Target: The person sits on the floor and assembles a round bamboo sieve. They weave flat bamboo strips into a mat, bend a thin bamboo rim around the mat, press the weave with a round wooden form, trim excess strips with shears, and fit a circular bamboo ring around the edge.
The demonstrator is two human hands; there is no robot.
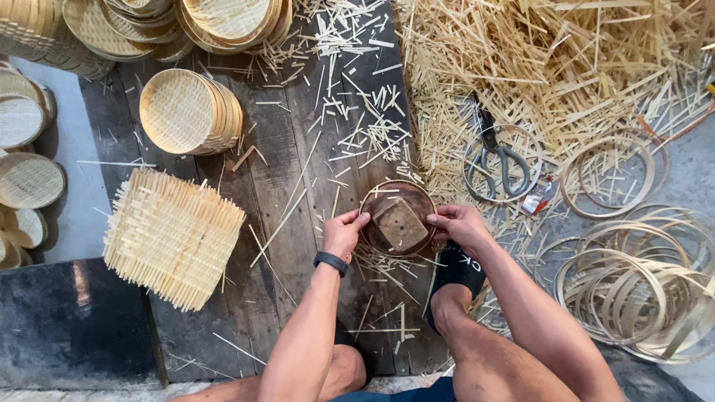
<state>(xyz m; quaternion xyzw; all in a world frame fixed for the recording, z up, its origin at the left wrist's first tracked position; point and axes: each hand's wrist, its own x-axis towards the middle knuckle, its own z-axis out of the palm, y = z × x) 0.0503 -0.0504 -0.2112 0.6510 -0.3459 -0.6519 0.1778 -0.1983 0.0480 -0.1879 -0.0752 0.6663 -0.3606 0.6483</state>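
The round wooden mould (398,220), dark and bowl-shaped with a square block at its centre, is sitting on the plank floor (298,186) just ahead of your knees, and a thin bamboo hoop (395,184) is running around its rim. You're bracing it from both sides. Your left hand (342,232) is coming in from the lower left, wrist with the black band (331,262) bent, thumb and fingers curled narrowly and pressing the left rim. Your right hand (460,223) is mirroring it, fingers tucked close and gripping the right edge, forearm angled in over your knee.

Room is lying open on the boards to the left, strewn only with loose bamboo splints (365,134). To the right it's getting crowded: shears (497,156) are resting just beyond your right hand among the heap of offcuts (566,67), and coiled bamboo hoops (633,290) are piling up near your right leg. Farther left, well apart, a square woven mat stack (173,237) and a stack of round trays (190,112) are waiting.
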